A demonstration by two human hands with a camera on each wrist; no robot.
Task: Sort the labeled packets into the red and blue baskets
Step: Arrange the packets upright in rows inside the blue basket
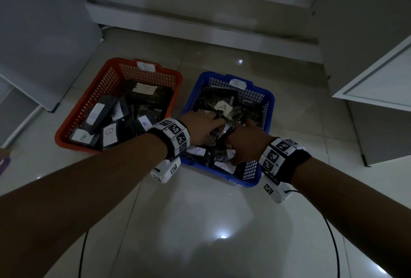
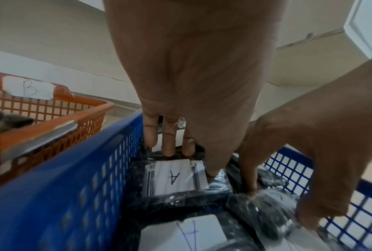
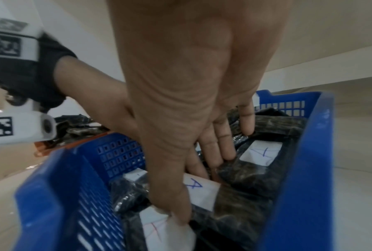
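The dark plastic-wrapped packets with white paper labels marked "A" [image 2: 172, 176] lie heaped in the blue plastic mesh basket [image 1: 264, 108], which stands on the pale glossy tiled floor [image 1: 200, 222] just right of the red plastic mesh basket [image 1: 93, 97]. Both hands are down inside the blue basket. The left hand [image 1: 201, 126] has its fingers [image 2: 168, 142] extended, tips pressing on the packets beside an "A" label; its thumb is hidden from the wrist view. The right hand [image 1: 242, 146] also reaches in with fingers [image 3: 219, 144] fairly straight and spread among the packets, its thumb pressing the edge of a white label low in the heap; whether it actually pinches a packet cannot be told. In the head view the hands cover the middle of the basket, and the dim light leaves the packets there hard to separate. The red basket holds more dark packets with labels marked "B" [image 1: 110, 133], and a paper tag reading "B" [image 1: 145, 66] sits on its far rim. The blue basket's far rim carries a similar tag [image 1: 236, 83], seemingly "A". White cabinet panels [image 1: 378, 77] stand around, cut off by the frame.
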